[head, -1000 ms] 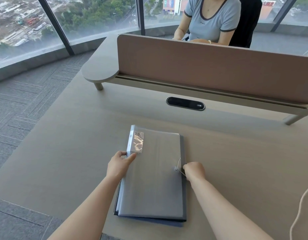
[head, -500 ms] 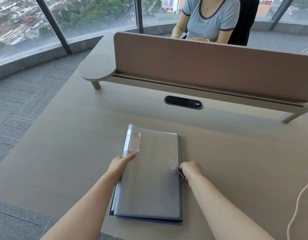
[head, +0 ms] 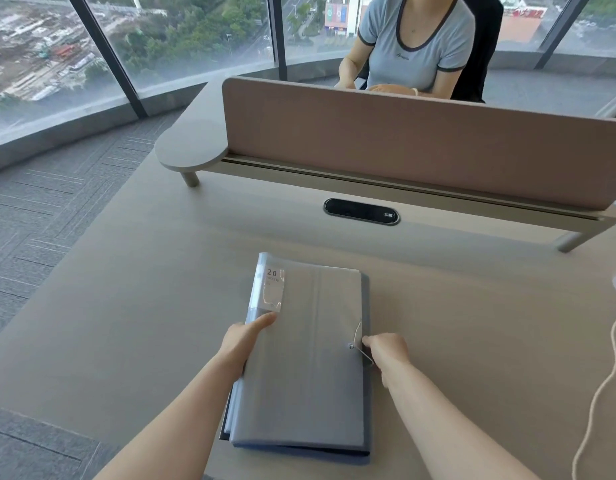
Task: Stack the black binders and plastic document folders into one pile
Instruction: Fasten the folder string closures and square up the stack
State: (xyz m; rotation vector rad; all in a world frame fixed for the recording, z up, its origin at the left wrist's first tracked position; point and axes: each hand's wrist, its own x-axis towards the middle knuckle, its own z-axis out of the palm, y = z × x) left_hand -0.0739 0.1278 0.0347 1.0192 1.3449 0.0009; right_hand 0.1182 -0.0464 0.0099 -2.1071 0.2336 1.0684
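Both our forearms reach forward from the lower edge of the view to the pile (head: 303, 358) of folders lying flat near the front edge of the desk (head: 126, 323). Our left hand (head: 244, 341) rests on the pile's left edge, thumb stretched over the top translucent grey plastic folder (head: 310, 375), just below its label (head: 274, 289) marked "20"; the other fingers curl under the edge and are hidden, so it seems to pinch the edge. Our right hand (head: 386, 351) is curled against the pile's right edge, fingertips touching beside the elastic cord (head: 359, 341) and its small stud; we cannot tell whether it truly grips. Under the top folder, darker covers show along the right and near edges.

Beyond the pile sit an oval cable port (head: 361, 211) and a brown divider screen (head: 420, 150), with a seated person (head: 417, 46) behind it. A white cable (head: 608, 375) trails at the right.
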